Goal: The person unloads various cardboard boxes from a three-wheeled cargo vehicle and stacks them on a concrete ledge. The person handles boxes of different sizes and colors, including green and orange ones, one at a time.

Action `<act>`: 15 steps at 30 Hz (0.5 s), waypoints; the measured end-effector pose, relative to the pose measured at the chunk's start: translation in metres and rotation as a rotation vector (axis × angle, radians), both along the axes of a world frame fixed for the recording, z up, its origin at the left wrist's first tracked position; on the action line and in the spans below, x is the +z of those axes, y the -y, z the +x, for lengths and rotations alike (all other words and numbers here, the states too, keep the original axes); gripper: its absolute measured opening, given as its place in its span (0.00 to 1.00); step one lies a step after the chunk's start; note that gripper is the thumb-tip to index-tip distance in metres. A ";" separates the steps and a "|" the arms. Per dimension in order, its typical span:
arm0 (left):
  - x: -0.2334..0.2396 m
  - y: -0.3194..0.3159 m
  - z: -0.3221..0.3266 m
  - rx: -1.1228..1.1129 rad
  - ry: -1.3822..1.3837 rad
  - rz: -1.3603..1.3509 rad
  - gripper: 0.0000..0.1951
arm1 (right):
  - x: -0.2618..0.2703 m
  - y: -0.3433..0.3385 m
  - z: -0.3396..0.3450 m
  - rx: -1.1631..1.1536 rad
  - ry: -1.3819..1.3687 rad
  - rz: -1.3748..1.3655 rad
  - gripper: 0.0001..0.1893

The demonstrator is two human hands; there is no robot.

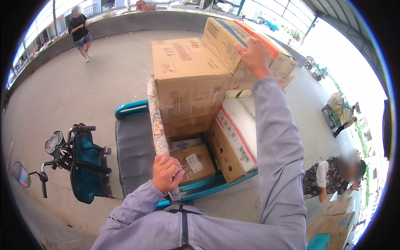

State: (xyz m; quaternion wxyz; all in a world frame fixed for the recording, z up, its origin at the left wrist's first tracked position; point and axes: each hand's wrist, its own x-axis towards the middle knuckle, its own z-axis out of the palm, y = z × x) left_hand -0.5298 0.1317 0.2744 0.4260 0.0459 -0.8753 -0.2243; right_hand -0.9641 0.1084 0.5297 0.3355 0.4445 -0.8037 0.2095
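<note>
My left hand (167, 173) is curled over the end of a floral-covered backrest (156, 122) on a teal cargo tricycle. My right hand (254, 57) reaches far out and grips the upper part of a tall cardboard box (220, 40) with blue and red bands; the fingertips are partly hidden. Left of that box, a large brown carton (190, 59) stands high against the backrest. Under my right arm lies a white-topped carton (234, 134) with a pink stripe and round holes in its side. Lower in the cargo bed, a labelled cardboard box (193, 164) sits near my left hand.
The tricycle's black seat (134, 153) and handlebars (82, 128) are on the left. A person (79, 29) is on the concrete floor at upper left, another (331, 175) at right beside stacked cartons (332, 223). A loaded cart (339, 109) stands farther off. A low wall (125, 26) runs behind.
</note>
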 end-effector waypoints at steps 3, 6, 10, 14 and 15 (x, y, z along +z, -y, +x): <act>0.003 -0.002 0.000 0.036 0.022 -0.010 0.07 | -0.026 0.001 -0.010 -0.019 0.064 0.155 0.30; 0.004 -0.002 0.000 0.062 0.031 -0.018 0.07 | -0.039 -0.013 0.001 0.026 0.033 0.133 0.29; 0.005 -0.004 -0.003 0.059 0.059 -0.024 0.07 | -0.066 -0.045 0.008 0.020 -0.173 0.010 0.30; 0.003 -0.002 -0.002 0.054 0.077 -0.023 0.06 | -0.080 -0.078 0.031 0.024 -0.205 -0.020 0.31; 0.003 -0.002 -0.002 0.051 0.086 -0.027 0.06 | -0.085 -0.089 0.037 0.023 -0.232 -0.034 0.30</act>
